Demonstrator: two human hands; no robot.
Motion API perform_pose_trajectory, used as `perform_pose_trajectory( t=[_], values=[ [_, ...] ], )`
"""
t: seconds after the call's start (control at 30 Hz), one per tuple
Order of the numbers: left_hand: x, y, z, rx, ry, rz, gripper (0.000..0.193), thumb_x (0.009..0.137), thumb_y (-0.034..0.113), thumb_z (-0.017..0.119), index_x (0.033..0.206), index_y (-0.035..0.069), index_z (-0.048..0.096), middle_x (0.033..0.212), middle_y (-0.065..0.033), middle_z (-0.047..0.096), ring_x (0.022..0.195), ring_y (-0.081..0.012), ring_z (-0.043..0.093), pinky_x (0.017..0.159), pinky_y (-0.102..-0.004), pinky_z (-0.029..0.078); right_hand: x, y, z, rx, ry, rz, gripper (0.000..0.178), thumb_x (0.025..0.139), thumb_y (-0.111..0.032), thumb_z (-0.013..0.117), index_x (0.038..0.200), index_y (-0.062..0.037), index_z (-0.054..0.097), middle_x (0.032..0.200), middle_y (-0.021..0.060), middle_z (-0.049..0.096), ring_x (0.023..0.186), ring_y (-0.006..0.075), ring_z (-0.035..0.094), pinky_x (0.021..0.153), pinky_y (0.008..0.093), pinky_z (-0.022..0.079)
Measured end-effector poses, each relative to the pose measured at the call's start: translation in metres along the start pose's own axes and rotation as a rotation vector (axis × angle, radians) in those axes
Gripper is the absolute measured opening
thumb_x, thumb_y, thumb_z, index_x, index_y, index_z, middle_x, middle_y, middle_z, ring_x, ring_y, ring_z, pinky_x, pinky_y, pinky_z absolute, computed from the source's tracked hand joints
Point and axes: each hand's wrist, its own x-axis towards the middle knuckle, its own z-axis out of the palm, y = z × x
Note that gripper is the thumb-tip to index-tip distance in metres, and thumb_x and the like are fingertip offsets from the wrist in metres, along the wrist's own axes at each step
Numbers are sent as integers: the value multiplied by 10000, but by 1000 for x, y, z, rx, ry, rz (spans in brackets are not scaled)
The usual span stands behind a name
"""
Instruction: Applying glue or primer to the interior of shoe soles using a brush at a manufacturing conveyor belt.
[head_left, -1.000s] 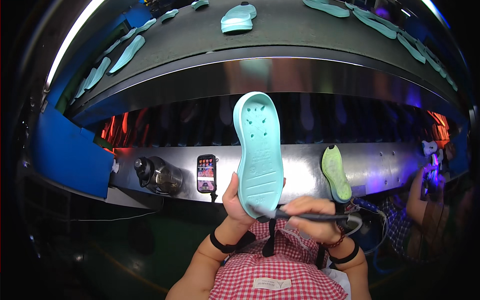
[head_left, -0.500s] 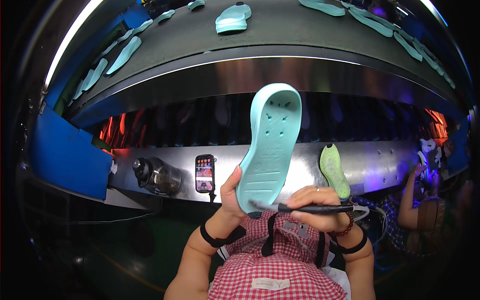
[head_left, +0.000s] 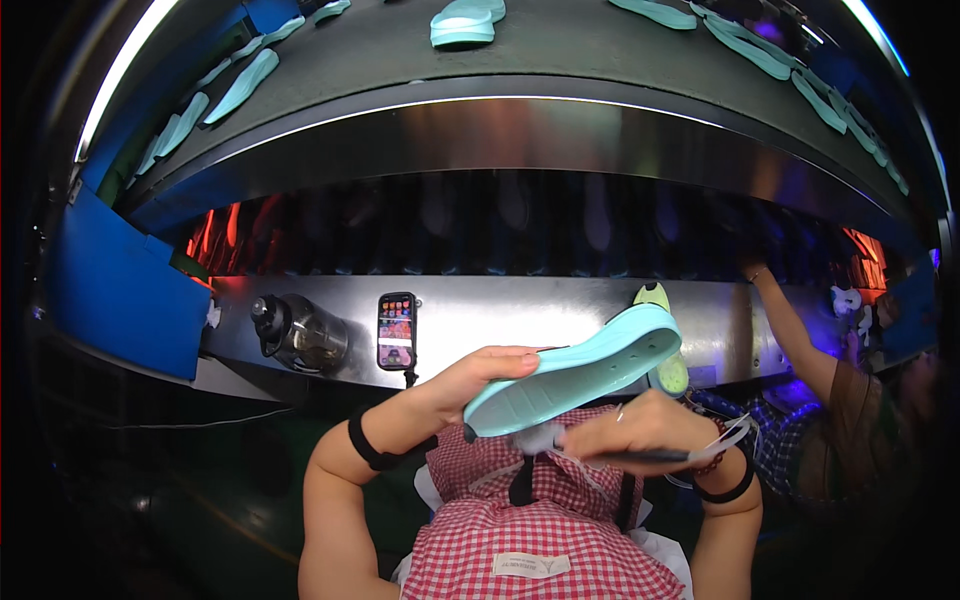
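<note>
My left hand [head_left: 490, 372] grips a mint-green shoe sole [head_left: 575, 375] by its narrower end, thumb along the top edge. The sole is tipped on its side over my lap, its hollowed inner face and raised rim turned toward me, its other end pointing up and right. A black-handled brush [head_left: 640, 458] is in my closed right hand [head_left: 645, 430]. Its pale, blurred tip is by the sole's lower edge near the left end; whether it touches I cannot tell. A grey tube [head_left: 738, 432] shows by the handle's rear end.
On the metal ledge are a dark bottle [head_left: 300, 332], a phone [head_left: 397, 332] and a yellow-green sole [head_left: 672, 375], partly covered by the held one. Beyond, a dark belt [head_left: 560, 50] carries several mint soles. A co-worker's arm [head_left: 800, 325] reaches toward the ledge at right.
The sole has swung from upright to a rightward slant and rolled onto its side. The brush has moved from its inner face to its lower edge. A co-worker's arm has stretched forward.
</note>
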Motion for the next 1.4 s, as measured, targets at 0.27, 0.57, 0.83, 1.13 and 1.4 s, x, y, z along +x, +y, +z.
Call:
perform_pose_trajectory(
  t=[0.27,0.57,0.83,1.13,1.4],
  values=[
    [-6,-1,-3,137,101,-74,474,851,259,520,1229,-16,440,1139,-155,536,982,-192,560,853,-273,442,-4,-4,-20,-176,-106,53,266,708,-55,540,964,-88,607,999,62,627,812,223,631,657,286,506],
    [-15,3,-6,171,98,43,527,847,278,512,1256,-32,394,1175,-165,507,1003,-187,549,862,-267,434,-17,21,-27,-79,71,145,220,735,-47,601,954,-59,613,997,88,626,886,236,615,739,299,496],
    [-1,-18,-29,-173,3,162,501,879,260,442,1278,-27,343,1160,-171,507,984,-207,566,841,-305,468,-15,16,8,485,242,324,274,761,-40,615,1035,-30,606,950,122,640,799,135,621,732,244,492],
    [16,-36,-30,-398,22,229,486,866,257,393,1236,-57,368,1131,-216,519,995,-278,561,876,-384,447,-1,44,42,197,520,78,167,757,-16,588,918,8,626,946,155,634,746,183,628,676,258,496],
    [11,-38,-28,-434,42,257,488,854,255,408,1216,-71,381,1122,-233,514,968,-287,572,847,-379,467,-1,44,43,114,489,22,164,733,-12,601,894,11,620,929,152,639,779,239,644,677,286,511]
  ],
)
